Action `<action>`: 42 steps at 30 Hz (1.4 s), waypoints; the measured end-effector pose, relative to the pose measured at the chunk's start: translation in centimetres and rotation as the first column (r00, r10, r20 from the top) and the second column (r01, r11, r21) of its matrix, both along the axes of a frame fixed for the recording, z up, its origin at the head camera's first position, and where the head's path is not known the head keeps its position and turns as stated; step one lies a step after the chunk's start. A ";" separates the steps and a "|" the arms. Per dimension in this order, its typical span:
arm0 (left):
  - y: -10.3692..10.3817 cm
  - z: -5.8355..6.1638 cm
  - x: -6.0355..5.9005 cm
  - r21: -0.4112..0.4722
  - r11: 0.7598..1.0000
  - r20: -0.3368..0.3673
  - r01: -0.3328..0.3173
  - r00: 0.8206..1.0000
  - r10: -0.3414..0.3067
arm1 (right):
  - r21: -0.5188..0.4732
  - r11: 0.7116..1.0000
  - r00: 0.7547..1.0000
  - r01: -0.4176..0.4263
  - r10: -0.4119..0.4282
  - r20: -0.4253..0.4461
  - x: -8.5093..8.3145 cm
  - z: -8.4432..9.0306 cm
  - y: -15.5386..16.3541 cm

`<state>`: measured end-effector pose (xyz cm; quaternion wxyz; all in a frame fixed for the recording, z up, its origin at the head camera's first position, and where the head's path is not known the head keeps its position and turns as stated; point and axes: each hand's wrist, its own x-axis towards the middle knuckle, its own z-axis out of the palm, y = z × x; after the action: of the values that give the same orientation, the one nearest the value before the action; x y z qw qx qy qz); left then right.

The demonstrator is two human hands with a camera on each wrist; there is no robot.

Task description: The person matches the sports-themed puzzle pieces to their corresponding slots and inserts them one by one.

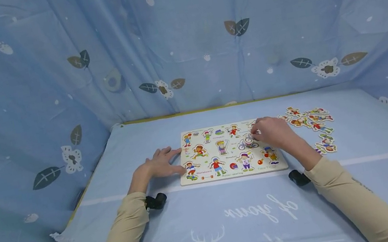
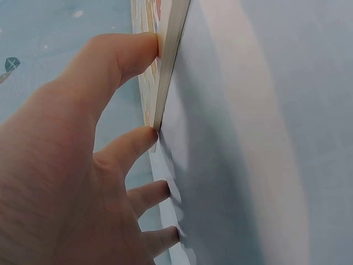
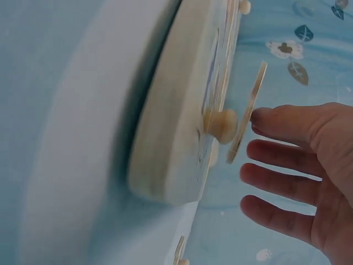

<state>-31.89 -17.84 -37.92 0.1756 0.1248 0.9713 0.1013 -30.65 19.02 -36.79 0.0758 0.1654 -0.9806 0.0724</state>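
Nearest, two sleeved forearms reach over the blue cloth (image 1: 234,225) that covers the table. The left hand (image 1: 159,167) lies flat with fingers straight and spread, thumb and forefinger tips pressed against the left edge of the puzzle board (image 1: 233,170), holding nothing. The right hand (image 1: 273,132) is over the board's far right part; its fingertips (image 3: 265,117) touch a thin puzzle piece (image 3: 246,113) tilted on edge just off the board, the other fingers loosely apart, not curled round it.

With so light a contact, the piece could tip, slide off the fingertips, or catch on a neighbouring wooden knob (image 3: 223,125).

The board lies mid-table, pale wood printed with small sporting figures. Farther right, loose pieces (image 1: 314,124) lie scattered on the cloth, with a leaf-printed curtain (image 1: 181,42) behind.
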 end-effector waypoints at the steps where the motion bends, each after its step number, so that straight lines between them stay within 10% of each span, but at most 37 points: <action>1: 0.0 0.0 0.0 -0.001 1.000 -0.001 -0.002 1.000 0.002 | -0.003 1.000 1.000 0.001 -0.001 0.020 0.0 0.0 -0.1; 17: 0.2 0.0 0.4 0.003 1.000 0.005 0.000 1.000 0.000 | 0.076 0.988 0.953 -0.138 0.112 0.280 0.1 0.1 1.3; 42: 0.2 0.2 0.1 -0.015 1.000 0.005 -0.007 1.000 0.007 | -0.041 0.964 0.912 -0.264 0.263 0.314 0.2 -0.5 1.1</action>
<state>-31.79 -17.68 -37.67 0.1787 0.1197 0.9719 0.0952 -30.48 20.17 -37.27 -0.0933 0.2823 -0.9488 0.1063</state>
